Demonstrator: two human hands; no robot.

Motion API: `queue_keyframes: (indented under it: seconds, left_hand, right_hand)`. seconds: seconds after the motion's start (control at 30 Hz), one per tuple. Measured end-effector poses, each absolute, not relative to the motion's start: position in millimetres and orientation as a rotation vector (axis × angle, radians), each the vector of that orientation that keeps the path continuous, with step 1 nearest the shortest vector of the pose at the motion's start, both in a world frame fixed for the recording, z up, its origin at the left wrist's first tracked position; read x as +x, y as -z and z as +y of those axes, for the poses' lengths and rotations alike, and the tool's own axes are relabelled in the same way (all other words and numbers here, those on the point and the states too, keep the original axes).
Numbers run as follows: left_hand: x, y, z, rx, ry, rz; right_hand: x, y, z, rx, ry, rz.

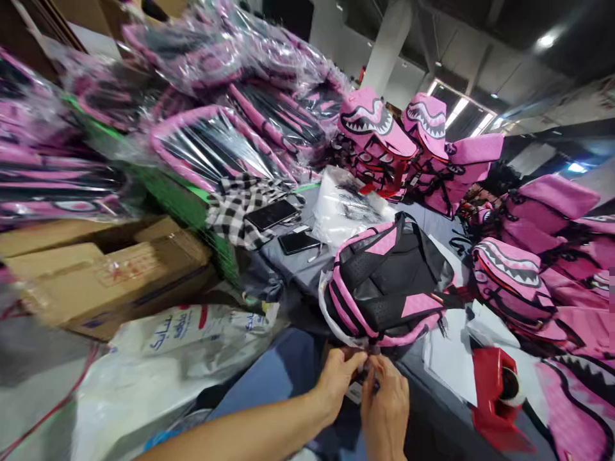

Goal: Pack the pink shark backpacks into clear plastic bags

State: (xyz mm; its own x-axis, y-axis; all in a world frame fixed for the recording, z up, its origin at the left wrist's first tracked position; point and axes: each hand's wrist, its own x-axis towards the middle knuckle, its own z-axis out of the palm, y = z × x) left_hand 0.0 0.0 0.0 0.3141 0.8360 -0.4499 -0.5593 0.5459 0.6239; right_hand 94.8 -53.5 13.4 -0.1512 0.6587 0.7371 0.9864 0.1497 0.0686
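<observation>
A black backpack with pink panels and trim [389, 275] lies on the grey-covered table, its straps facing up. Whitish, plastic-looking material [330, 317] runs along its left edge. Just below the backpack's near end, my left hand [340, 379] has its thumb and fingers pinched together. My right hand [385, 400] is closed beside it, fingertips nearly meeting those of the left. Whatever is between the fingertips is small and mostly hidden. A small white tag [354, 392] shows between the two hands.
Pink shark-mouth backpacks [509, 275] crowd the right side. Plastic-wrapped bags [216, 147] are piled at the back left. A red tape dispenser [494, 390] sits on white sheets [449, 352]. Phones [298, 241] lie behind the backpack; an open carton [115, 275] stands left.
</observation>
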Motion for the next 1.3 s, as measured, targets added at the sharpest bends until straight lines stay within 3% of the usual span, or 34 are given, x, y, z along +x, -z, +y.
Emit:
queue_keyframes:
  seconds: [0.27, 0.73, 1.03, 1.3]
  left_hand:
    - [11, 1, 2, 0.464, -1.046, 0.921]
    - [-14, -6, 6, 0.82, -1.102, 0.995]
    - [-28, -28, -8, 0.965, -0.978, 0.826]
    - [-17, 14, -7, 0.889, -1.026, 0.842]
  right_hand:
    - [99, -15, -48, -1.479, 0.685, -1.788]
    - [90, -20, -33, -1.716, 0.964, -1.992]
    - [93, -26, -40, -1.727, 0.656, -2.004]
    - [95, -22, -38, -1.627, 0.322, -1.736]
